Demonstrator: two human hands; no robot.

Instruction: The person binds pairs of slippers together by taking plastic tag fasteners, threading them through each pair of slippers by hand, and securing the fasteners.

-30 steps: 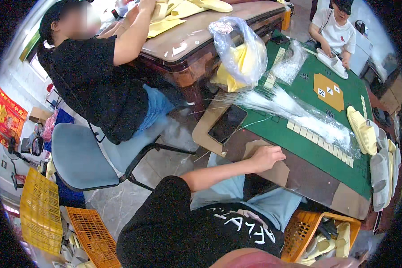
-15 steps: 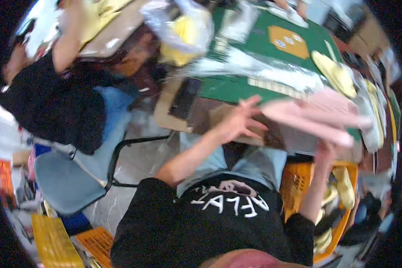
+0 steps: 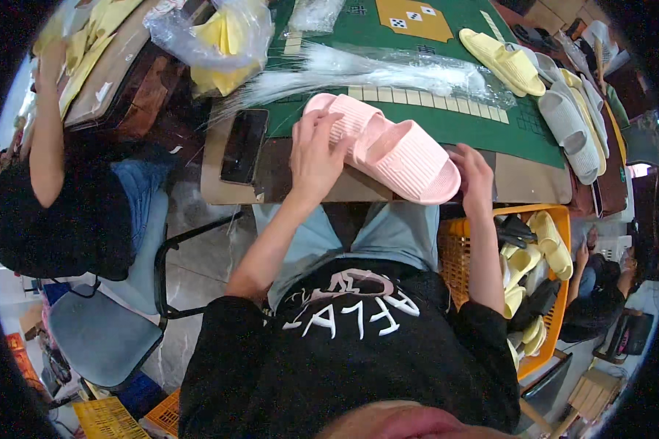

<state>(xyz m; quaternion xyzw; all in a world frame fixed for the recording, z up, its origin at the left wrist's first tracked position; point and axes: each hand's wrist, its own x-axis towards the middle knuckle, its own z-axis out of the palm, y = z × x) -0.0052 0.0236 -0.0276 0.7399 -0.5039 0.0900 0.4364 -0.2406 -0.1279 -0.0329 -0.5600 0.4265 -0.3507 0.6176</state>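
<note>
A pair of pink ribbed slide slippers (image 3: 410,161) lies pressed together above the near edge of the table. My left hand (image 3: 318,157) grips their left end, thumb and fingers bent over the straps' side. At the opposite, rounded end, the fingers of my right hand (image 3: 476,179) curl around the sole. Just beyond the slippers is a bundle of thin white plastic ties (image 3: 388,73) in see-through wrapping. A dark phone (image 3: 244,146) rests on the table left of my left hand.
Pale yellow slippers (image 3: 501,62) and grey slippers (image 3: 567,128) lie at the table's right. A plastic bag with yellow slippers (image 3: 227,47) sits at the back left. An orange crate (image 3: 560,322) of slippers stands by my right arm. A chair (image 3: 106,336) and another person (image 3: 58,212) are leftward.
The pink slippers have come left and nearer my middle. My left hand, spread and apart from them before, now grips their left end. The view has shifted too.
</note>
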